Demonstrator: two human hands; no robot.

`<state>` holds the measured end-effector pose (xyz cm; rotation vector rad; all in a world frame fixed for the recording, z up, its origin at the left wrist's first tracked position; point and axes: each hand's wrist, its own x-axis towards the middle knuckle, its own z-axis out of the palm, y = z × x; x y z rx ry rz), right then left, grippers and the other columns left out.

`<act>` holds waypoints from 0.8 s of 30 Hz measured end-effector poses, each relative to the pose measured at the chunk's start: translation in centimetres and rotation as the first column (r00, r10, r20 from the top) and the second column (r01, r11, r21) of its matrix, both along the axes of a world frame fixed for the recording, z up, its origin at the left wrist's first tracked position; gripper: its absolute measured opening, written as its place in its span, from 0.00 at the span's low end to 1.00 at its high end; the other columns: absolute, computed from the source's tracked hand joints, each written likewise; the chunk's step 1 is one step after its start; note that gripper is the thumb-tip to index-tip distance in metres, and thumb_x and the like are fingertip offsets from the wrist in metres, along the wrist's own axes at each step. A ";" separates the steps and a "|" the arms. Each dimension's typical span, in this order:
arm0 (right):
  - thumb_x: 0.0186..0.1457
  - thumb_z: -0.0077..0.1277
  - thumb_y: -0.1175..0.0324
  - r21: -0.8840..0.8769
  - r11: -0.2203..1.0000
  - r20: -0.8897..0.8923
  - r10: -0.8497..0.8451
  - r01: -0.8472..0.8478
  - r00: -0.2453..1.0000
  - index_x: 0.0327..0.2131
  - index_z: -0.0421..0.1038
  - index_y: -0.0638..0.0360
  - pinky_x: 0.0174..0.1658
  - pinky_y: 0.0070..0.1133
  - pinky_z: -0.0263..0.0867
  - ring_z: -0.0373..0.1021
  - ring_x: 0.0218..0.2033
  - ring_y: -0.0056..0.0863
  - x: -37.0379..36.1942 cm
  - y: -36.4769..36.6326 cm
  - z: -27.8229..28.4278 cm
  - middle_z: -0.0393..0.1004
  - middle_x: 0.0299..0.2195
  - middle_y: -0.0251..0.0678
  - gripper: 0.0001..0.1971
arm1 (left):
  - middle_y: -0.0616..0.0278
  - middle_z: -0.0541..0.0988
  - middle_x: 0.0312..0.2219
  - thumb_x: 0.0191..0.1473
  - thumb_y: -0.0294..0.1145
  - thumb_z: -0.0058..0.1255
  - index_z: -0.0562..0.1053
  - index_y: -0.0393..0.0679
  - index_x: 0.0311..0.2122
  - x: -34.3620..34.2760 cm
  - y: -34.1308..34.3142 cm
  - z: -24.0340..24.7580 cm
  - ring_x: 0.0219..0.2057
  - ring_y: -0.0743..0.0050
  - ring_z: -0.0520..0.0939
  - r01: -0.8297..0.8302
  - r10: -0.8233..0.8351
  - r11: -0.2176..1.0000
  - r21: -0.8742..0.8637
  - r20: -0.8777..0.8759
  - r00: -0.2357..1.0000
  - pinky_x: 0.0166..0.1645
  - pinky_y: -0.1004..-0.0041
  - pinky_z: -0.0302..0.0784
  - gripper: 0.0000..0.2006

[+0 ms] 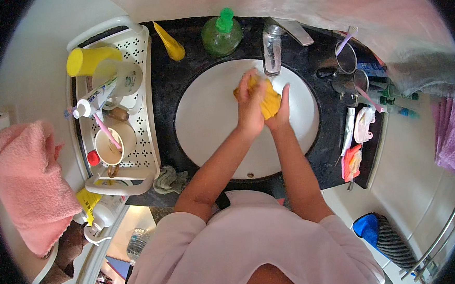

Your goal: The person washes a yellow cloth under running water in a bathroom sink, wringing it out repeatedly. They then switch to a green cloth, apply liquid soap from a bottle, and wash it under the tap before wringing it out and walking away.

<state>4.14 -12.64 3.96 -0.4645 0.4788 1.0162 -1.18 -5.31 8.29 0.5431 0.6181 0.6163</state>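
Note:
A crumpled yellow cloth (270,104) is gathered between my two hands, just below the tap (272,49) and over the white oval sink (211,127). My left hand (250,107) presses on the cloth from its left, its fingers closed over it and partly smeared by motion. Along the cloth's right and lower side, my right hand (282,111) cups it with the thumb standing up; most of its fingers are hidden behind the cloth. Whether water is running cannot be made out clearly.
Behind the sink stand a green pump bottle (222,35) and a yellow tube (170,41). A white basket (144,105) of cups and toothpaste sits left, beside a grey rag (170,180). Cups with toothbrushes (346,59) and small packets (351,160) lie right.

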 end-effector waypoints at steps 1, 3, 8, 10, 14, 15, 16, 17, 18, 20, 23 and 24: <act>0.51 0.37 0.33 0.039 0.998 0.045 0.043 -0.045 0.998 0.54 0.58 0.60 0.51 0.35 0.62 0.66 0.49 0.39 1.1 0.5 -0.6 0.66 0.49 0.45 0.40 | 0.64 0.72 0.43 0.50 0.28 0.54 0.65 0.47 0.49 -0.9 -0.8 0.2 0.44 0.65 0.73 0.070 -0.035 0.938 0.341 -0.107 0.994 0.49 0.66 0.70 0.20; 0.54 0.38 0.38 0.116 0.982 0.139 0.133 -0.150 0.981 0.50 0.62 0.60 0.47 0.33 0.67 0.70 0.43 0.37 2.8 1.6 -2.2 0.70 0.44 0.44 0.34 | 0.60 0.75 0.37 0.43 0.30 0.57 0.69 0.44 0.42 -1.6 -2.9 -0.8 0.40 0.63 0.76 0.131 -0.075 0.824 0.550 -0.124 0.989 0.46 0.65 0.71 0.18; 0.55 0.39 0.58 -0.021 0.999 0.126 -0.023 0.026 0.992 0.45 0.64 0.59 0.44 0.35 0.68 0.71 0.39 0.38 0.4 2.8 -7.0 0.71 0.40 0.43 0.18 | 0.54 0.74 0.31 0.38 0.28 0.57 0.68 0.41 0.37 2.0 2.7 -8.0 0.34 0.58 0.76 0.256 0.197 0.658 0.708 -0.490 0.849 0.41 0.65 0.71 0.17; 0.54 0.38 0.59 -0.258 0.965 0.079 -0.016 0.036 0.997 0.49 0.62 0.58 0.50 0.36 0.65 0.69 0.43 0.40 -1.0 4.5 -3.8 0.69 0.43 0.45 0.21 | 0.53 0.74 0.31 0.39 0.33 0.57 0.69 0.41 0.34 2.1 4.9 -10.5 0.33 0.54 0.75 0.217 0.264 0.746 0.630 -0.578 0.772 0.41 0.63 0.71 0.16; 0.51 0.42 0.56 -0.017 0.997 0.121 0.081 -0.079 0.989 0.40 0.64 0.62 0.42 0.36 0.69 0.70 0.37 0.45 1.0 3.5 -5.1 0.72 0.35 0.47 0.19 | 0.50 0.73 0.34 0.39 0.36 0.55 0.69 0.42 0.32 0.5 0.3 -7.3 0.40 0.45 0.72 0.352 0.469 0.318 0.880 -0.469 0.748 0.45 0.57 0.65 0.14; 0.51 0.42 0.56 0.263 0.954 0.032 0.141 -0.145 0.989 0.39 0.64 0.62 0.41 0.38 0.69 0.69 0.33 0.46 1.2 2.7 -4.4 0.71 0.35 0.48 0.19 | 0.50 0.74 0.32 0.37 0.35 0.58 0.69 0.43 0.30 -0.3 -0.4 -4.3 0.39 0.45 0.73 0.293 0.338 0.296 0.909 -0.387 0.858 0.43 0.57 0.66 0.14; 0.51 0.42 0.56 0.176 0.972 -0.013 0.159 -0.154 0.987 0.39 0.64 0.61 0.41 0.38 0.68 0.69 0.33 0.45 1.4 2.6 -4.1 0.71 0.36 0.47 0.19 | 0.49 0.74 0.31 0.37 0.35 0.59 0.69 0.43 0.29 -0.3 -0.5 -4.5 0.38 0.45 0.73 0.289 0.303 0.349 0.891 -0.399 0.865 0.43 0.57 0.66 0.14; 0.51 0.42 0.57 0.090 0.981 -0.063 0.179 -0.173 0.982 0.40 0.64 0.60 0.41 0.38 0.68 0.69 0.33 0.44 1.6 2.7 -4.1 0.71 0.37 0.47 0.18 | 0.49 0.74 0.29 0.37 0.34 0.59 0.69 0.43 0.29 -0.3 -0.4 -5.4 0.37 0.45 0.73 0.287 0.274 0.400 0.871 -0.412 0.869 0.43 0.57 0.67 0.14; 0.51 0.42 0.58 0.003 0.980 -0.111 0.200 -0.201 0.973 0.40 0.64 0.60 0.42 0.38 0.67 0.69 0.33 0.44 1.7 2.9 -3.7 0.70 0.38 0.47 0.17 | 0.49 0.74 0.28 0.36 0.34 0.60 0.69 0.43 0.28 0.0 -0.3 -6.5 0.36 0.44 0.73 0.278 0.251 0.453 0.847 -0.420 0.872 0.42 0.56 0.67 0.14; 0.52 0.42 0.61 -0.128 0.987 0.013 0.096 -0.094 0.995 0.43 0.63 0.59 0.45 0.37 0.66 0.68 0.38 0.41 0.3 3.5 -2.8 0.70 0.40 0.44 0.17 | 0.55 0.73 0.25 0.41 0.33 0.57 0.67 0.43 0.26 0.8 2.3 -10.2 0.32 0.54 0.74 0.190 0.235 0.720 0.667 -0.493 0.838 0.38 0.61 0.69 0.11; 0.53 0.43 0.68 -0.162 0.986 0.147 -0.009 0.033 0.989 0.49 0.62 0.58 0.52 0.35 0.63 0.67 0.47 0.37 -0.9 4.1 -1.8 0.70 0.45 0.38 0.18 | 0.61 0.72 0.28 0.53 0.36 0.49 0.66 0.43 0.29 -0.4 5.0 -11.8 0.30 0.65 0.74 0.118 -0.018 0.979 0.169 -0.502 0.865 0.37 0.66 0.71 0.09; 0.52 0.44 0.69 -0.167 0.984 0.143 -0.036 0.060 0.989 0.49 0.62 0.58 0.52 0.35 0.63 0.67 0.47 0.37 -0.7 3.7 -1.6 0.70 0.44 0.38 0.19 | 0.60 0.72 0.29 0.54 0.38 0.50 0.66 0.43 0.31 -1.0 5.1 -12.2 0.31 0.63 0.75 0.042 -0.053 0.999 -0.033 -0.439 0.897 0.39 0.65 0.72 0.11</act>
